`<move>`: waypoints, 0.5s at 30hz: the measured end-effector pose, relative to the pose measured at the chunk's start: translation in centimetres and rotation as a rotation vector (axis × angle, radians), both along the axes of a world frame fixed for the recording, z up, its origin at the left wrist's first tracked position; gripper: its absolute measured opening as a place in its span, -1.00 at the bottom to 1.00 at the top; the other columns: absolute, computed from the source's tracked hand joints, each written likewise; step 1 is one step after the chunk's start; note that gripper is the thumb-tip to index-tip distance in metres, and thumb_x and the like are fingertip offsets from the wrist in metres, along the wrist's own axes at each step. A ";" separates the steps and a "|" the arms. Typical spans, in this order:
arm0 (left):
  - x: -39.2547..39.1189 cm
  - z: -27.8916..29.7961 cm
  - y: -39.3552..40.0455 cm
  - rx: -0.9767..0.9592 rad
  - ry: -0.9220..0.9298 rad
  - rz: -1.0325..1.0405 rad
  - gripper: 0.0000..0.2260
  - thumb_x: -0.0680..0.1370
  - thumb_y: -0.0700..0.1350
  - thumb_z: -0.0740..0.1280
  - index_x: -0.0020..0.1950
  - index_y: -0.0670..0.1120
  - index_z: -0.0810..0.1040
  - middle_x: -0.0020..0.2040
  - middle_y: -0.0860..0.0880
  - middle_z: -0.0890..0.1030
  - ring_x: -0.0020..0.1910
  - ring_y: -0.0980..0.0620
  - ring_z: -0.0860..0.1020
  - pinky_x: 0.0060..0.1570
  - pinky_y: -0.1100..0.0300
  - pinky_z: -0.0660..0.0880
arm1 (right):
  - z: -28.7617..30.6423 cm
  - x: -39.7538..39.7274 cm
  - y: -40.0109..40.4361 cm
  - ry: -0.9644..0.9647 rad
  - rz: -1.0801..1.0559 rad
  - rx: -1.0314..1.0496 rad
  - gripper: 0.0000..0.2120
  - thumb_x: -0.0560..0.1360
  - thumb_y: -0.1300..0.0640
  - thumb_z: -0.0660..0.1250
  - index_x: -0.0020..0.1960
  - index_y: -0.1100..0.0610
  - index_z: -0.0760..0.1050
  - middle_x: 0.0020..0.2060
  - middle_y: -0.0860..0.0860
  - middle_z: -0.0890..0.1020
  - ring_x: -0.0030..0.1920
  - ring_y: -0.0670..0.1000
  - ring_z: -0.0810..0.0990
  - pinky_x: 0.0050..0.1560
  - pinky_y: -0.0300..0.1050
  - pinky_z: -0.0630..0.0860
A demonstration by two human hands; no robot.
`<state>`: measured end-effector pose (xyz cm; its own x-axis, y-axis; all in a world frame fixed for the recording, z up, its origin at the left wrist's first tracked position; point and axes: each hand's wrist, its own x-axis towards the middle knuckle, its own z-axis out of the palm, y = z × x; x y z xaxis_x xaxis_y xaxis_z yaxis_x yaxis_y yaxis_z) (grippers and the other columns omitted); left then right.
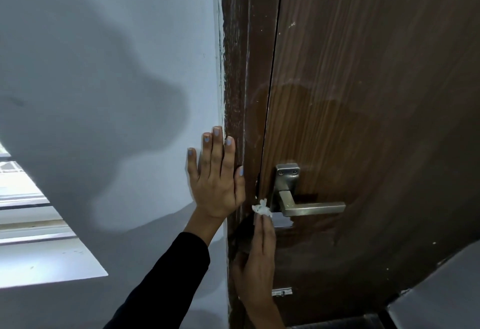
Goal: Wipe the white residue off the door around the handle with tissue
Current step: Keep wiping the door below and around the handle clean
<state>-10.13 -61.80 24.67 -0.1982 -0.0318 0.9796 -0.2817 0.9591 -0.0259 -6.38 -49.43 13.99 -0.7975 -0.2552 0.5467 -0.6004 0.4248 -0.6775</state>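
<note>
Pinching a crumpled tissue [261, 208] in its fingertips, the right hand [255, 258] pressed it against the door [363, 121] just left of the handle [309, 208]. Farther left of the handle, the left hand [217, 180] lay flat and open, spanning wall [104, 69] and door frame [237, 69].

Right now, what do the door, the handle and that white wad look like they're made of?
Door: wood or a wood-look laminate, going by the brown streaked grain; the sheen suggests a smooth, semi-gloss face. Handle: metal, probably brushed steel, given its dull grey satin look and the two screws in its plate. Wad: crumpled tissue, soft, white and matte, pinched in the right hand's fingers.
</note>
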 end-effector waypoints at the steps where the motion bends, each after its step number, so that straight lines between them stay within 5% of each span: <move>1: 0.0 0.0 0.0 -0.002 0.000 -0.001 -0.44 0.59 0.01 0.02 0.56 -0.08 -0.05 0.58 -0.02 -0.10 0.56 -0.02 -0.04 0.53 -0.02 -0.13 | 0.0 0.1 -0.2 0.016 0.018 0.022 -0.18 0.23 0.45 0.38 0.44 0.25 0.17 0.42 0.19 0.25 0.46 0.09 0.11 0.45 -0.05 0.12; 7: 0.0 0.0 0.0 -0.002 0.005 -0.001 -0.44 0.59 0.01 0.02 0.56 -0.07 -0.04 0.58 -0.02 -0.09 0.56 -0.02 -0.04 0.53 -0.02 -0.11 | -1.1 -1.1 2.4 0.073 0.065 0.220 -0.16 0.10 0.35 0.57 0.33 0.30 0.35 0.30 0.22 0.44 0.32 0.21 0.37 0.30 0.13 0.33; 12: 0.0 0.0 0.0 0.005 0.005 0.005 -0.44 0.58 0.00 0.02 0.56 -0.08 -0.04 0.58 -0.02 -0.09 0.56 -0.02 -0.04 0.53 -0.02 -0.12 | -1.2 -1.7 3.0 0.036 0.006 0.164 -0.13 0.09 0.41 0.55 0.34 0.33 0.31 0.31 0.26 0.41 0.39 0.20 0.26 0.37 0.08 0.26; 15: 0.0 0.0 0.0 0.012 0.000 0.009 -0.43 0.58 0.00 0.03 0.56 -0.08 -0.04 0.58 -0.02 -0.09 0.56 -0.03 -0.03 0.52 -0.03 -0.12 | -0.9 -0.9 1.9 0.111 0.106 0.251 -0.16 0.10 0.34 0.56 0.34 0.30 0.34 0.30 0.22 0.45 0.33 0.24 0.35 0.24 0.22 0.35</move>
<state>-10.16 -61.77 24.64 -0.1977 -0.0454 0.9792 -0.2908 0.9567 -0.0143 -7.33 -47.48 13.08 -0.6977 -0.4724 0.5386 -0.7153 0.5017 -0.4865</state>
